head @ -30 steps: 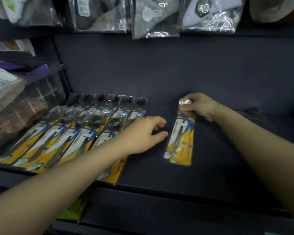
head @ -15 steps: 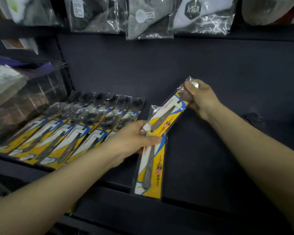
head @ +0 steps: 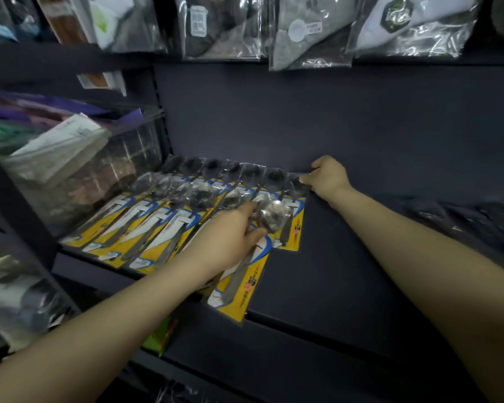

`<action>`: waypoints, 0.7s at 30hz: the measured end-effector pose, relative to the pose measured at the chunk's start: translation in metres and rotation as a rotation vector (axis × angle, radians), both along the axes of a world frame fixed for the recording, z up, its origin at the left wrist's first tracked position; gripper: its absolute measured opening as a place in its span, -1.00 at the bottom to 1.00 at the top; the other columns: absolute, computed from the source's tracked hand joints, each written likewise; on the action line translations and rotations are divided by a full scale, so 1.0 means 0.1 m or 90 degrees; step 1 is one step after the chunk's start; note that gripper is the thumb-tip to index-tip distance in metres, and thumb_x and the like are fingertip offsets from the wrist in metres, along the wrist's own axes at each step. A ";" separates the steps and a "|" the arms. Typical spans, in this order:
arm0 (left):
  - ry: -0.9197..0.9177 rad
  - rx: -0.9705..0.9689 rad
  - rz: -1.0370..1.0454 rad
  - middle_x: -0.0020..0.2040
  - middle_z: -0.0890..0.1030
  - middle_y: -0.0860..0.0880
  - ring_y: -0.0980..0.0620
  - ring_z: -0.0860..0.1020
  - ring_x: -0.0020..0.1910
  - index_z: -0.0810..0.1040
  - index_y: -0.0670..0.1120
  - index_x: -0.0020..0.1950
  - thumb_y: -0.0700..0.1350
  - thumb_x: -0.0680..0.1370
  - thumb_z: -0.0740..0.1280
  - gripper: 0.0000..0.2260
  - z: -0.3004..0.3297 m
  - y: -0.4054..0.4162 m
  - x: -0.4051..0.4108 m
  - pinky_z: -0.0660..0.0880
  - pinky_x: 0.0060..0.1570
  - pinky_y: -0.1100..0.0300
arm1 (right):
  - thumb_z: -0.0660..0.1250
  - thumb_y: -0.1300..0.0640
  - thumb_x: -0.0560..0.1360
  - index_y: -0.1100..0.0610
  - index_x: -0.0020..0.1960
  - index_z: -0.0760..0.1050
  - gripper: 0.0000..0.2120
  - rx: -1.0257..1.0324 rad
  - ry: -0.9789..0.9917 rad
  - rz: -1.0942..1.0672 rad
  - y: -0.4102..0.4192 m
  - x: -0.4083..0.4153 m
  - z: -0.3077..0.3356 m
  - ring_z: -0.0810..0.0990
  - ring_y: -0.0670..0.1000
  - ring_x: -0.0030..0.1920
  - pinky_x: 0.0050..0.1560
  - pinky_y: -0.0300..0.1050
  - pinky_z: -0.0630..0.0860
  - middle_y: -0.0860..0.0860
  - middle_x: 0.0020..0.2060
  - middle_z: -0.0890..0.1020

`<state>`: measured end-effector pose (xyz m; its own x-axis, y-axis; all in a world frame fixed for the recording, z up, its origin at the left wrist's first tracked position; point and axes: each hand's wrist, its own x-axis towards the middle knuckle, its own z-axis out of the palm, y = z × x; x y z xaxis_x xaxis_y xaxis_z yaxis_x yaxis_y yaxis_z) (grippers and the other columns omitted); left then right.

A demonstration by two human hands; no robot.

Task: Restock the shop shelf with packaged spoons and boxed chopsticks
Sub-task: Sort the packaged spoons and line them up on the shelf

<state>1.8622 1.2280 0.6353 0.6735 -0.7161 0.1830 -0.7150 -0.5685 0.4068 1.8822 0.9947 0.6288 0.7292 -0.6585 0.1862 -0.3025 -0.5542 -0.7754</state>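
Stretching under both forearms, the dark matte shop shelf (head: 361, 257) is bare to the right of the right hand and crowded to the left of the left hand. Beyond the left hand's knuckles, two overlapping rows of clear-wrapped steel spoons on yellow-and-blue cards (head: 157, 216) lie side by side, bowls toward the back wall. Above both hands hang clear plastic bags of grey and white fabric goods (head: 312, 33); a clear plastic bin (head: 79, 175) stands well left of the left hand.

The left hand (head: 227, 242) lies palm down, fingers curled around the bowl end of one yellow-carded spoon pack (head: 242, 283), whose lower end overhangs the shelf's front edge. The right hand (head: 328, 177) pinches the top corner of the endmost back-row spoon pack (head: 293, 216), thumb and fingers closed on its clear wrap.
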 end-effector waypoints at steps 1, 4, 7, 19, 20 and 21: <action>-0.030 0.008 0.000 -0.01 0.54 -0.08 -0.02 0.52 -0.04 0.21 -0.06 0.45 0.04 0.54 0.23 -0.50 -0.04 0.01 0.02 0.46 -0.11 0.11 | 0.40 0.21 0.41 0.31 0.18 0.40 -0.60 -0.062 0.032 0.001 0.04 -0.03 0.01 0.54 0.17 0.12 0.06 -0.08 0.45 0.25 0.14 0.53; -0.131 0.014 -0.088 0.41 0.28 -0.04 -0.05 0.28 0.38 0.19 -0.06 0.46 0.21 0.52 0.06 -0.42 -0.06 0.15 0.01 0.27 0.36 0.11 | 0.28 0.17 0.49 0.27 0.23 0.39 -0.65 -0.190 0.079 0.089 0.25 -0.23 0.05 0.43 0.24 0.22 0.18 -0.05 0.37 0.25 0.21 0.44; -0.124 0.069 -0.226 0.53 0.07 0.09 0.13 0.08 0.48 0.12 0.02 0.49 0.36 0.42 -0.11 -0.28 0.00 0.38 -0.08 0.01 0.38 0.35 | 0.11 0.18 0.59 0.35 0.16 0.45 -0.71 -0.235 0.164 0.237 0.48 -0.46 -0.02 0.43 0.20 0.24 0.17 -0.14 0.27 0.26 0.19 0.49; -0.088 0.238 -0.303 0.55 -0.20 -0.01 0.08 -0.19 0.52 -0.14 0.02 0.51 0.24 0.55 -0.01 -0.38 -0.16 0.33 0.03 -0.18 0.46 0.25 | -0.20 -0.04 0.62 0.34 0.27 0.37 -0.42 -0.272 0.297 0.180 0.58 -0.27 -0.15 0.21 0.17 0.45 0.50 0.01 0.06 0.29 0.31 0.41; -0.091 0.235 -0.304 0.55 -0.19 -0.02 0.07 -0.19 0.52 -0.13 0.01 0.51 0.20 0.56 0.01 -0.40 -0.15 0.32 0.04 -0.18 0.46 0.24 | -0.19 0.01 0.63 0.35 0.23 0.38 -0.48 -0.265 0.304 0.175 0.59 -0.25 -0.14 0.26 0.22 0.40 0.46 0.05 0.12 0.32 0.22 0.46; -0.097 0.231 -0.309 0.55 -0.17 -0.03 0.06 -0.18 0.52 -0.12 0.01 0.51 0.18 0.57 0.02 -0.40 -0.15 0.30 0.06 -0.17 0.46 0.24 | -0.14 0.07 0.64 0.34 0.21 0.37 -0.55 -0.236 0.278 0.151 0.60 -0.26 -0.11 0.33 0.26 0.33 0.39 0.09 0.22 0.33 0.15 0.50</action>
